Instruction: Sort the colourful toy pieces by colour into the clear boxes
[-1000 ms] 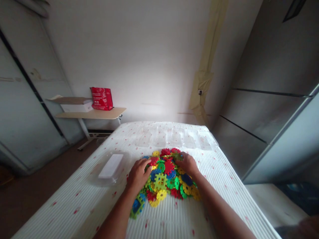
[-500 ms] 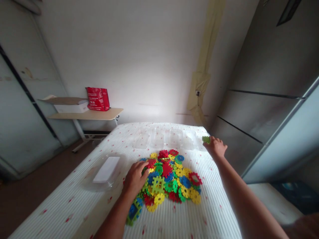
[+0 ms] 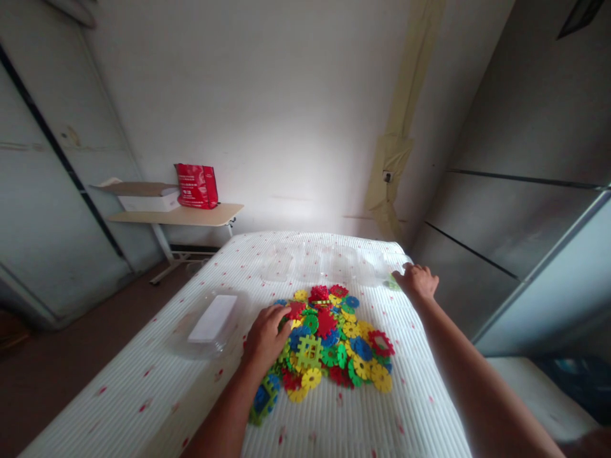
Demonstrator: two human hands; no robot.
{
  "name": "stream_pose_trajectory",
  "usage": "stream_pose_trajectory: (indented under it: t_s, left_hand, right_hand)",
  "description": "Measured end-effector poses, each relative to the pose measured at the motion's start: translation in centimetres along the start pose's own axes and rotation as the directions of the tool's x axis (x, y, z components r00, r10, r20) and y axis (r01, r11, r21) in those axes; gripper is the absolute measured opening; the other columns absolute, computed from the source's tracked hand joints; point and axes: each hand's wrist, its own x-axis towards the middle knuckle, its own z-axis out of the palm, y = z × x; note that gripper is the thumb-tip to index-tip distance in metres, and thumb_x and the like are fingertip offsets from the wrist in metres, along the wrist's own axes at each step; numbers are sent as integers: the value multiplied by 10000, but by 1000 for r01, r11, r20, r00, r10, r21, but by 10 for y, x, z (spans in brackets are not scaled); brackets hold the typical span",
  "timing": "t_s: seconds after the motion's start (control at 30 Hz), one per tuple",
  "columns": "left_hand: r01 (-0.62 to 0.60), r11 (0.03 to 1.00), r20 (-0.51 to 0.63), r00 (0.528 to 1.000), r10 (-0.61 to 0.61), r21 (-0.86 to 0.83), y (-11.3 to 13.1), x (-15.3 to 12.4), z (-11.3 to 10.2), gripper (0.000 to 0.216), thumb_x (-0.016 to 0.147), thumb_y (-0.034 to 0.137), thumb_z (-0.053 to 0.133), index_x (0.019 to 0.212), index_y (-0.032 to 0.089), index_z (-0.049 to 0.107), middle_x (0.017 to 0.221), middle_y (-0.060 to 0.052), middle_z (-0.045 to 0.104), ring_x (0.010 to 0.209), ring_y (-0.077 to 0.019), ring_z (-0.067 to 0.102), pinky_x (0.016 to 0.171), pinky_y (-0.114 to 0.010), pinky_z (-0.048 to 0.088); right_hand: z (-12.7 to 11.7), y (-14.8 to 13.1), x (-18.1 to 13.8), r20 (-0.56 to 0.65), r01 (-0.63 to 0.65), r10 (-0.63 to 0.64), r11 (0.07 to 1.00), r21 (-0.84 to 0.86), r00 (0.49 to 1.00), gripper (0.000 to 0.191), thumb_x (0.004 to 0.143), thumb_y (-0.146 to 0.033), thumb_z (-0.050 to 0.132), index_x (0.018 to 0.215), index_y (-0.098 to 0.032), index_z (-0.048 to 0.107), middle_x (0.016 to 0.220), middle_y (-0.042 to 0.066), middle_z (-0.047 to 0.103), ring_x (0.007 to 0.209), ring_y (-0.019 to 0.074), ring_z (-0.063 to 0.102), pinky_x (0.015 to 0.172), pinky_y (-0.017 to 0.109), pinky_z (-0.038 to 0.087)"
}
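Ribbed cloth [image 3: 363, 423] under plastic pieces [image 3: 326, 322]; pale wall [image 3: 286, 114] behind.

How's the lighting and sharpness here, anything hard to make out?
In the head view, the mid-wall is brightest, the corners dim; the cabinet looks stretched by the wide lens; the clear containers blend into the pale cloth; the colourful plastic pieces stand out well.

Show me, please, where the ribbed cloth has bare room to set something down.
Bare cloth lies between the forearms, nearer than the interlocking plastic pieces; another patch, left of the left forearm, nearer than the white card. Crowded: the pieces and clear trays behind.
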Motion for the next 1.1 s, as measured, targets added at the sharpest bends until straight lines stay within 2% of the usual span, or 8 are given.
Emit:
stream_pose_trajectory:
  t_s: [0.1, 0.17, 0.27, 0.4, 0.67, 0.8, 0.9, 1.1]
  left_hand:
    - [12, 1000, 13, 1000, -12, 2, 3, 1, -2, 246, 793, 218, 513, 1002, 192, 641, 1046, -70, 650, 1004, -207, 583, 909, -383, 481]
    - [16, 1000, 24, 1000, -16, 3, 4, 1, -3, 247, 792, 214, 515, 1004, 186, 639, 1049, -74, 649, 1011, -209, 579, 910, -382, 478]
    - [15, 1000, 22, 1000, -15, 1, 5, 1, -3, 249, 788, 206, 524, 1010, 195, 636, 1048, -71, 649, 1008, -203, 578, 910, -375, 475]
    - [14, 1000, 6, 1000, -14, -4, 5, 0, -4, 246, 776, 192, 538, 999, 218, 639, 1035, -56, 653, 992, -194, 583, 902, -365, 476]
    - [20, 1000, 34, 999, -21, 16, 6, 0, -5, 236, 781, 179, 539, 995, 219, 630, 1039, -55, 650, 994, -195, 576, 894, -356, 459]
    - [21, 996, 58, 998, -26, 89, 11, 0, -7, 232, 762, 238, 598, 993, 220, 610, 1058, -59, 650, 1005, -219, 574, 868, -374, 436]
    - [22, 988, 62, 998, -32, 152, 16, -1, -7, 232, 751, 298, 629, 967, 218, 600, 974, -56, 674, 954, -240, 589, 838, -401, 411]
    - [35, 979, -4, 999, -34, 199, 22, -1, -4, 115, 792, 241, 564, 898, 214, 603, 886, -50, 688, 899, -228, 599, 854, -411, 363]
  right_hand:
    - [-2, -8, -10, -116, 104, -96, 992, 65, 989, 374, 805, -361, 452, 1052, -155, 642, 1055, 132, 651, 1009, 286, 536, 778, 387, 405]
    - [0, -20, -20, -126, 205, -184, 962, 181, 975, 338, 811, -314, 451, 1041, -166, 649, 1020, 101, 670, 951, 239, 574, 753, 321, 421]
    - [9, -46, -36, -51, 334, -338, 876, 348, 940, 286, 797, -252, 477, 1007, -201, 664, 949, 45, 696, 827, 177, 621, 710, 252, 434]
    - [21, -78, -55, 65, 401, -458, 830, 388, 887, 256, 785, -265, 530, 994, -218, 671, 975, 48, 695, 841, 179, 631, 719, 249, 443]
    - [33, -101, -70, 109, 396, -461, 842, 367, 881, 237, 818, -282, 505, 964, -213, 678, 975, 72, 680, 857, 185, 626, 725, 245, 434]
    - [43, -94, -74, 114, 418, -488, 828, 375, 865, 244, 802, -276, 511, 965, -205, 679, 979, 72, 679, 884, 188, 624, 762, 239, 428]
    - [49, -82, -76, 112, 415, -485, 828, 377, 867, 242, 799, -271, 505, 956, -205, 676, 974, 69, 679, 884, 189, 620, 771, 242, 424]
    - [59, -66, -78, 88, 362, -429, 842, 401, 899, 250, 828, -283, 455, 926, -210, 672, 952, 57, 679, 838, 183, 619, 726, 243, 419]
